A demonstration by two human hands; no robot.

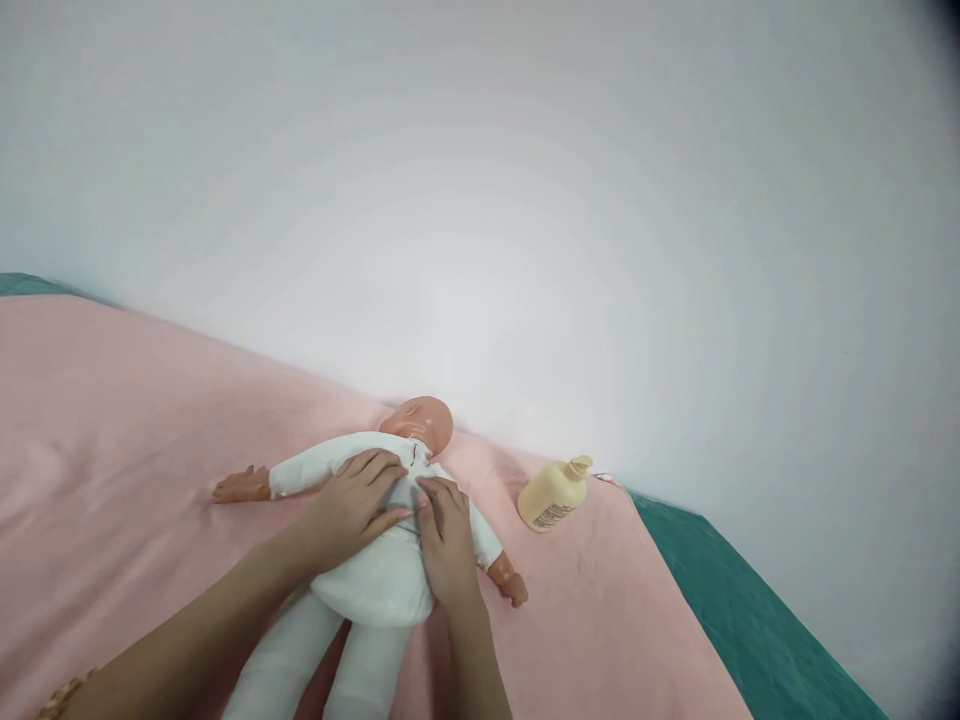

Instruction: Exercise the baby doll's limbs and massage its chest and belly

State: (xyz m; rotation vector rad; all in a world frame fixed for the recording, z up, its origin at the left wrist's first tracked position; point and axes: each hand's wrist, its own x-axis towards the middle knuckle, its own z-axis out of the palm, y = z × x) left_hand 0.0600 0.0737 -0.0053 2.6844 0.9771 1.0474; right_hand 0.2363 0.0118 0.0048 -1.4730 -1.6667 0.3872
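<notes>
Doll (371, 585) lies stretched out on the pink sheet (600, 620), head (431, 420) toward the wall (487, 220), legs (367, 670) running down between the person's forearms. Left hand (360, 505) rests on the upper torso of the doll, toward the picture's left; right hand (448, 530) rests on the other side of it. Both hands are spread rather flat, palms down, fingers unclenched — clamped on nothing. Fingertips of the two sit close, a narrow strip of white cloth between them. The doll is thus directly beneath both hands, in contact, its arms reaching out past them on either side. Bottle (553, 497) — pale yellow, pump-topped — stands on the sheet to the right, apart from the right hand.
</notes>
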